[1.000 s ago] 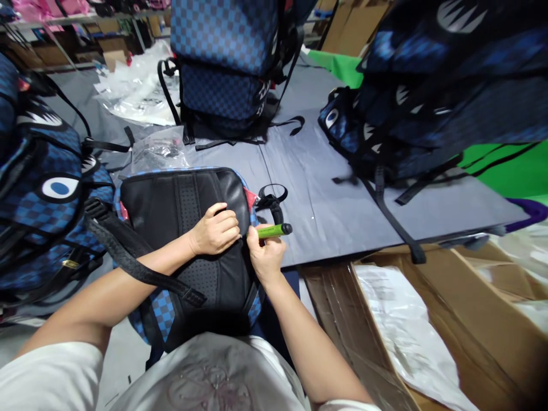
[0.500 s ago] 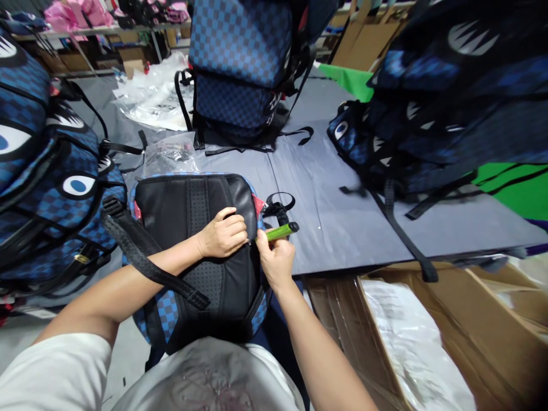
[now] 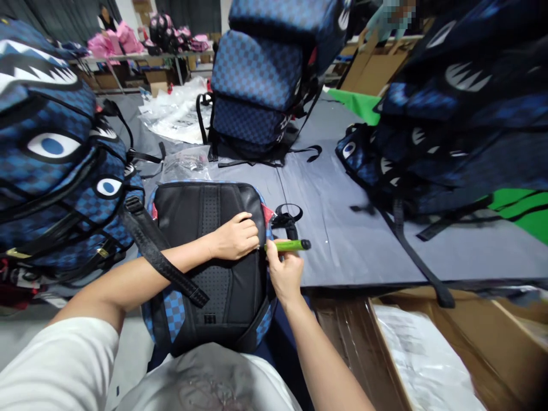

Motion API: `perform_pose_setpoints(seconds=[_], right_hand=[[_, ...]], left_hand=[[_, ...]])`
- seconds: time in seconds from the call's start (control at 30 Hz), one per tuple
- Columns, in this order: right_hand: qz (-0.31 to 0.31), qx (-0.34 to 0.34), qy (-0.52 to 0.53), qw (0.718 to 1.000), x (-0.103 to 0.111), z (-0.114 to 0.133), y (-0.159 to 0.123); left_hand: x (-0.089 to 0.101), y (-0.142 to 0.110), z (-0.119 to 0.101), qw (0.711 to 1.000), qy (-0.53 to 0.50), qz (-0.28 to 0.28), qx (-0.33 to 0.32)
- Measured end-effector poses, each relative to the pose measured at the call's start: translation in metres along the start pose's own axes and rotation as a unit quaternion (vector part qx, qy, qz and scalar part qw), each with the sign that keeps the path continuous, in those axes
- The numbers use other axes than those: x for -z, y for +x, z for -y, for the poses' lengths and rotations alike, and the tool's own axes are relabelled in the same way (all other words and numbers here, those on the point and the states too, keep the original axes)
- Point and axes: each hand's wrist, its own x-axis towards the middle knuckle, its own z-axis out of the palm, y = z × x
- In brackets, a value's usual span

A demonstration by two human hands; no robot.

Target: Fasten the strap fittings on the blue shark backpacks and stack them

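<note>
No text is legible; any markings on the green marker (image 3: 291,245) in the right hand (image 3: 286,274) and the white package (image 3: 422,351) right of that hand are unreadable.

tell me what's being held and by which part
The right hand holds a green pen-shaped tool by the end nearest the backpack. The left hand rests there; grip unclear.

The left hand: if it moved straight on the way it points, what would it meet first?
Probably the right hand, which holds the green tool; the depth is hard to judge.
</note>
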Motion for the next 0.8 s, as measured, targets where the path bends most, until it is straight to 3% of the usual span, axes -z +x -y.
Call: perform_pose_setpoints(seconds=[0.07,0.17,0.27,0.37,0.47,0.53,0.63,0.73,0.8], right_hand=[[0.009,0.004,-0.003,1.0,0.004,0.002,-0.002],[-0.004,0.004,0.007,1.0,0.013,0.012,-0.008],[-0.049,0.022,0.112,0.992,0.026,0.034,-0.017],[-0.029,0.128,0.195,0.972,0.046,0.073,-0.023],[-0.015,0.272,0.189,0.944,0.075,0.121,-0.015],[-0.002,0.336,0.173,0.926,0.091,0.146,-0.001],[0.048,0.446,0.095,0.889,0.099,0.151,0.022],[0.128,0.54,-0.033,0.831,0.09,0.117,0.032],[0.185,0.531,-0.086,0.822,0.082,0.087,0.03]], left_hand=[[0.011,0.009,0.003,0.998,-0.001,0.052,-0.025],[0.035,0.018,0.004,0.996,0.023,0.076,-0.039],[0.072,0.018,-0.003,0.996,0.072,0.039,-0.035],[0.128,0.017,-0.021,0.991,0.126,-0.031,-0.018],[0.186,0.024,-0.044,0.984,0.156,-0.031,0.082],[0.21,0.032,-0.06,0.97,0.16,-0.013,0.181],[0.208,0.034,-0.082,0.948,0.136,0.013,0.286],[0.171,0.014,-0.092,0.943,0.059,0.104,0.311],[0.147,-0.008,-0.088,0.935,0.015,0.171,0.312]])
